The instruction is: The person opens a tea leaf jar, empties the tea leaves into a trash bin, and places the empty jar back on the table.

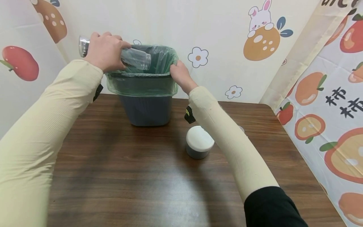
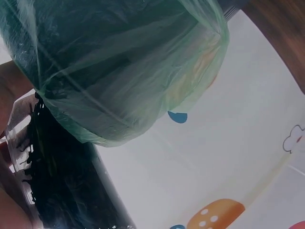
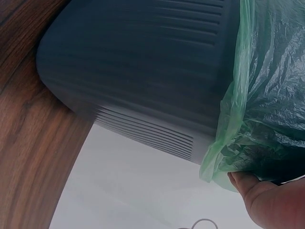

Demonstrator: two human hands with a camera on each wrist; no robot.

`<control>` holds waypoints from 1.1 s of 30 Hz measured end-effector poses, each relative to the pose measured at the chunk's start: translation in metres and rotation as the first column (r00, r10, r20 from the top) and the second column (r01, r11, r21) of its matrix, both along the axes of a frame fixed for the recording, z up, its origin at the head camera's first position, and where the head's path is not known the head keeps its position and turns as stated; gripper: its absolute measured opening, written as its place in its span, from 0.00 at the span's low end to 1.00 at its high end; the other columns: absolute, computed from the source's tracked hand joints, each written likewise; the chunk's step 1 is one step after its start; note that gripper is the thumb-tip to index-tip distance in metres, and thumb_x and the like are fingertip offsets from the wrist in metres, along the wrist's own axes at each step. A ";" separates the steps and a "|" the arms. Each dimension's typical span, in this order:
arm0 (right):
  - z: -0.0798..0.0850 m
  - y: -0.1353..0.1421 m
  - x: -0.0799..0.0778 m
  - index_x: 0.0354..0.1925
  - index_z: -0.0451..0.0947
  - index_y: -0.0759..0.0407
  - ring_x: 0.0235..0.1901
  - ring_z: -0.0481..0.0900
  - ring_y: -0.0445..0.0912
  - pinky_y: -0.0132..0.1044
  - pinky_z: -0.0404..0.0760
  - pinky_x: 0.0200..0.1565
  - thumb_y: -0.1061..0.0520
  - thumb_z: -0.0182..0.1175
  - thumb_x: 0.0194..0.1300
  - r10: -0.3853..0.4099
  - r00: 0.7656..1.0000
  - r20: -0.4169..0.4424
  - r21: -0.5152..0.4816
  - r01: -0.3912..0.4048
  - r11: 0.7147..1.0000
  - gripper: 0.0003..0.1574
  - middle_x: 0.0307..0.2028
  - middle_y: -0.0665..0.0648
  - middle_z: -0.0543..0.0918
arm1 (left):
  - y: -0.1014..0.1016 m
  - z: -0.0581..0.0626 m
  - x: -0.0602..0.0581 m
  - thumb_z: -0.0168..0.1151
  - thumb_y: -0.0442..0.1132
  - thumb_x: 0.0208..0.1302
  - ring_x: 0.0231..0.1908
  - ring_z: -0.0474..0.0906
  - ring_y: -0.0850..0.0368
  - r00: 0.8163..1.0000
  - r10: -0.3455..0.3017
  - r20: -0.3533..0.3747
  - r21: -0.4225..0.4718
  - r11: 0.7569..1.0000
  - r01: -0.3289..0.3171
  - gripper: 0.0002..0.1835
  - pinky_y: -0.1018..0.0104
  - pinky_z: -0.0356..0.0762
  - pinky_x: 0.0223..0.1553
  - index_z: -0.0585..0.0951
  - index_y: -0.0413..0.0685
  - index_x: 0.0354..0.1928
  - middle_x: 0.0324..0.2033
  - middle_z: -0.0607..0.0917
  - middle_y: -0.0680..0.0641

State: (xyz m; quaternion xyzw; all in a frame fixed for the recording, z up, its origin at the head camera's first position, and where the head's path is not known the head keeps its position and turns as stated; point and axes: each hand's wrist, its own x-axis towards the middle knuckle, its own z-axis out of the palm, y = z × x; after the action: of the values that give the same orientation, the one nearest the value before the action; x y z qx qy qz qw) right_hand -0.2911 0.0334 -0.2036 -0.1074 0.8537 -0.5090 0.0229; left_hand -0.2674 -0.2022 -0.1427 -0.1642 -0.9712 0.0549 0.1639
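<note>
"Left hand (image 1: 105, 52)?"
"Grasping one clear container (image 1: 136, 59), tilted, at the mouth of the bin (image 1: 146, 110)."
"Right hand (image 1: 182, 75)?"
"Gripping green liner (image 1: 141, 87), right rim."
"Bin's position?"
"Desk (image 1: 136, 176), near far edge, left of centre."

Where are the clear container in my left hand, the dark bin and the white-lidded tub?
Clear container (image 1: 136, 59): head view, on its see-through side, toward the right end.
Dark bin (image 1: 146, 109): head view, on the lower front wall.
White-lidded tub (image 1: 199, 140): head view, on its lid.
</note>
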 end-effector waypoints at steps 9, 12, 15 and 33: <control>0.000 0.000 -0.001 0.60 0.65 0.60 0.49 0.68 0.43 0.35 0.69 0.55 0.56 0.32 0.73 0.000 1.000 0.001 -0.003 0.000 1.000 0.24 0.54 0.59 0.71 | 0.001 -0.001 -0.001 0.72 0.39 0.46 0.46 0.70 0.32 1.000 0.002 -0.023 -0.007 1.000 -0.002 0.36 0.36 0.62 0.45 0.74 0.41 0.61 0.50 0.77 0.32; 0.000 0.000 -0.001 0.60 0.65 0.60 0.49 0.68 0.43 0.35 0.69 0.54 0.55 0.32 0.73 -0.003 1.000 0.004 -0.004 0.003 1.000 0.23 0.53 0.59 0.71 | 0.001 0.000 -0.002 0.73 0.39 0.45 0.45 0.70 0.32 1.000 0.001 -0.025 -0.004 1.000 -0.002 0.36 0.36 0.62 0.44 0.74 0.40 0.61 0.49 0.77 0.32; -0.001 0.000 0.000 0.60 0.65 0.60 0.49 0.68 0.43 0.35 0.69 0.55 0.55 0.32 0.73 -0.002 1.000 0.001 -0.002 0.002 1.000 0.24 0.53 0.58 0.71 | 0.001 0.000 -0.002 0.73 0.39 0.45 0.44 0.70 0.32 1.000 0.004 -0.021 -0.006 1.000 -0.004 0.36 0.37 0.62 0.44 0.74 0.40 0.60 0.49 0.77 0.31; -0.001 0.001 -0.001 0.60 0.65 0.62 0.49 0.68 0.43 0.34 0.69 0.54 0.56 0.33 0.72 -0.001 1.000 -0.027 0.004 0.001 1.000 0.24 0.53 0.59 0.72 | 0.003 0.001 -0.001 0.70 0.35 0.45 0.45 0.69 0.32 0.999 0.010 -0.041 -0.022 1.000 -0.011 0.36 0.37 0.61 0.45 0.73 0.41 0.61 0.50 0.77 0.32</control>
State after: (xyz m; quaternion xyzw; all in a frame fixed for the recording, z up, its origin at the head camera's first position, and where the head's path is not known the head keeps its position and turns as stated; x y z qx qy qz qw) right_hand -0.2916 0.0340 -0.2046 -0.1138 0.8550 -0.5059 0.0114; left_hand -0.2687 -0.1995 -0.1420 -0.1598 -0.9678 0.0698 0.1816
